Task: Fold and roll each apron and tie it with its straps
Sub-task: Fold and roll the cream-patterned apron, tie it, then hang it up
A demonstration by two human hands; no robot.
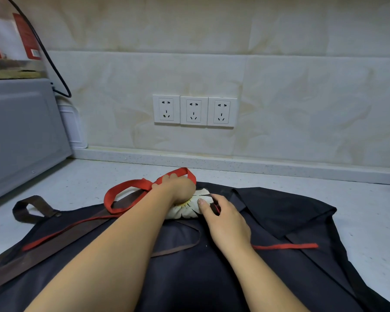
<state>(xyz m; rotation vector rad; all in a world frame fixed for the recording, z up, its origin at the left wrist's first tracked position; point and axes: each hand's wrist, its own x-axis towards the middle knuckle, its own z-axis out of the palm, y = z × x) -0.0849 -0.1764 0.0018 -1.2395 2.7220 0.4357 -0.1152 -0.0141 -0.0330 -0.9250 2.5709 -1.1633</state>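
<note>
- Small white flower-print apron roll (189, 208): rolled, lying on the flat dark navy apron (279, 212) at frame centre; tying under way (no knot visible).
- Left hand (178, 188) grasps the wide red strap loop (126, 188) at the roll's 11 o'clock.
- Right hand (225, 219) pinches the thin red tie (284, 246) at the roll's 3 o'clock.
- Roll's long axis: about 8 to 2 o'clock.
- Navy apron not yet folded.

Bare forearms (122, 244) — left grip (175, 186), right grip (225, 219), short nails.

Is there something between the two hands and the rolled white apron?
Nothing visible. The left hand lies over the rolled white apron and grips its red strap; the right hand touches its right end.
</note>
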